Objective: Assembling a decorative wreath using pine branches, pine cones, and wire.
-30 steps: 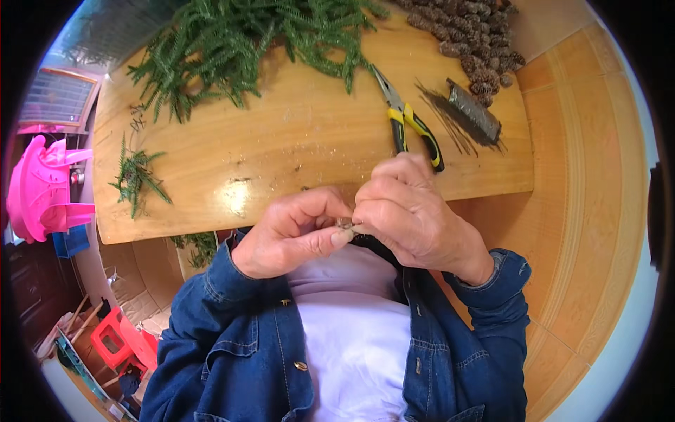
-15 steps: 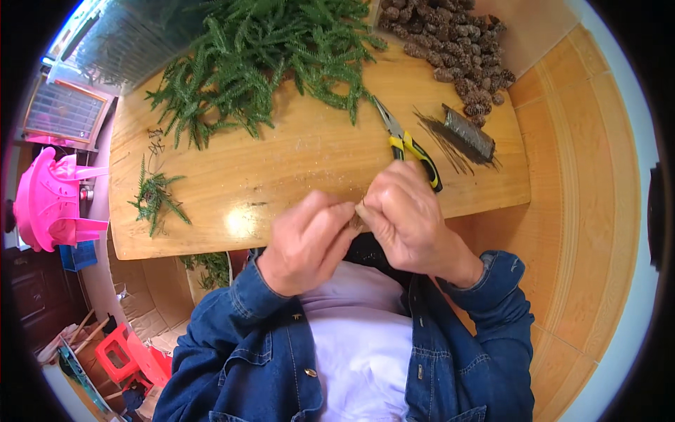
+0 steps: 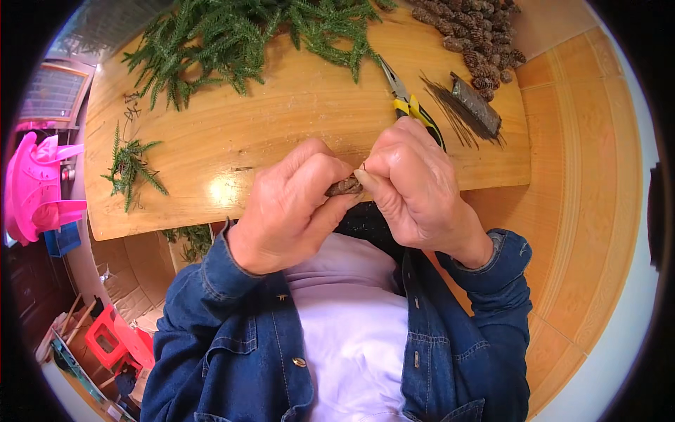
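Observation:
A brown pine cone (image 3: pixel 343 186) is held in the fingers of my left hand (image 3: pixel 287 200), close to the table's front edge. My right hand (image 3: pixel 415 186) meets it from the right, thumb and forefinger pinched on a thin dark wire (image 3: pixel 364 167) at the cone's end. Most of the wire is hidden by the fingers. Just beyond my right hand lie long-nose pliers (image 3: pixel 401 91) with yellow and black handles, their jaws pointing away. Farther right, a bundle of thin dark wires (image 3: pixel 450 109) rests beside and partly in a dark wrapper (image 3: pixel 477 107).
Green artificial fir sprigs (image 3: pixel 211 49) are heaped across the far side of the wooden table (image 3: pixel 281 119). Several pine cones (image 3: pixel 485 42) are piled at the far right. A small sprig cluster (image 3: pixel 130 167) lies at the left. Beyond the left edge stands a pink plastic stool (image 3: pixel 35 186).
My left hand has turned and its fingers have shifted, so the pine cone shows more. The right hand still pinches at its end. The whole view has shifted slightly.

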Action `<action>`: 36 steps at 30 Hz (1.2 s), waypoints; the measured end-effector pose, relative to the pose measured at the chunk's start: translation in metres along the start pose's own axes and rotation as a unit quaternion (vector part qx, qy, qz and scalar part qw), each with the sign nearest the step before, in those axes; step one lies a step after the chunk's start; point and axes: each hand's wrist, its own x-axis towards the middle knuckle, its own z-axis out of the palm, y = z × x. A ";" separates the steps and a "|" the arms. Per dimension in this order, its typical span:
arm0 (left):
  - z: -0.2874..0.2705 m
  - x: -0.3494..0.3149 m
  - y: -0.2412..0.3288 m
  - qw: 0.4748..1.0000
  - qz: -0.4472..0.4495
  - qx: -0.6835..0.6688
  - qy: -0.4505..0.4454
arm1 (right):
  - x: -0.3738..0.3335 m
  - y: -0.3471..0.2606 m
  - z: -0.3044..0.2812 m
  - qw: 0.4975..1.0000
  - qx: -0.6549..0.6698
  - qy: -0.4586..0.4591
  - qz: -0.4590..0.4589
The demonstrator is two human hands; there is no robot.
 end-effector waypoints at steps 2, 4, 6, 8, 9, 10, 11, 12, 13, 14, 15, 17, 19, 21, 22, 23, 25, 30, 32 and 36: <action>0.006 -0.004 -0.001 0.998 0.023 0.046 0.040 | 0.001 -0.003 0.001 1.000 -0.019 0.001 0.018; 0.010 -0.007 -0.004 0.993 0.039 0.076 0.078 | 0.002 -0.004 0.003 0.999 -0.027 -0.001 0.026; 0.011 -0.009 -0.004 0.990 0.047 0.090 0.099 | 0.005 -0.005 0.003 0.999 -0.022 -0.013 0.026; 0.010 -0.011 -0.005 0.988 0.055 0.109 0.091 | 0.008 -0.006 0.002 0.999 -0.020 -0.021 0.027; 0.010 -0.011 -0.006 0.987 0.060 0.119 0.087 | 0.010 -0.007 0.000 0.999 -0.037 -0.034 0.018; 0.010 -0.012 -0.006 0.987 0.058 0.118 0.088 | 0.011 -0.008 -0.002 0.997 -0.055 -0.046 0.009; 0.010 -0.013 -0.006 0.987 0.061 0.117 0.086 | 0.011 -0.010 -0.003 0.996 -0.073 -0.059 0.000; 0.011 -0.013 -0.005 0.988 0.064 0.116 0.085 | 0.011 -0.010 -0.003 0.996 -0.072 -0.061 0.000; 0.011 -0.013 -0.005 0.988 0.067 0.114 0.083 | 0.011 -0.010 -0.003 0.995 -0.081 -0.053 0.001; 0.011 -0.013 -0.005 0.988 0.066 0.113 0.084 | 0.011 -0.010 -0.003 0.995 -0.091 -0.046 0.001; 0.011 -0.011 -0.005 0.987 0.068 0.109 0.092 | 0.011 -0.010 -0.003 0.994 -0.100 -0.038 0.001; 0.009 -0.010 -0.006 0.986 0.073 0.103 0.110 | 0.012 -0.013 -0.008 0.995 -0.082 -0.032 0.045; 0.008 -0.013 -0.006 0.988 0.041 0.083 0.123 | 0.012 -0.018 -0.016 0.989 -0.046 -0.017 0.136; 0.005 -0.015 -0.007 0.988 -0.023 0.042 0.147 | 0.008 -0.017 -0.015 0.986 0.014 0.001 0.169; 0.003 -0.014 -0.007 0.987 -0.020 0.045 0.150 | 0.006 -0.014 -0.013 0.976 0.074 0.019 0.202; 0.005 -0.015 -0.008 0.986 -0.041 0.020 0.162 | 0.001 -0.013 -0.010 0.961 0.135 0.038 0.238; 0.006 -0.016 -0.009 0.979 -0.081 -0.028 0.187 | -0.001 -0.016 0.004 0.949 0.170 0.019 0.263; 0.001 -0.015 -0.006 0.980 -0.040 0.074 0.178 | 0.005 -0.019 0.027 0.935 0.220 0.012 0.277; 0.001 -0.010 -0.005 0.985 -0.009 0.085 0.152 | 0.004 -0.014 0.033 0.934 0.239 0.021 0.264; -0.014 -0.008 0.009 0.990 -0.030 0.101 0.099 | 0.004 -0.015 0.029 0.905 0.294 0.047 0.303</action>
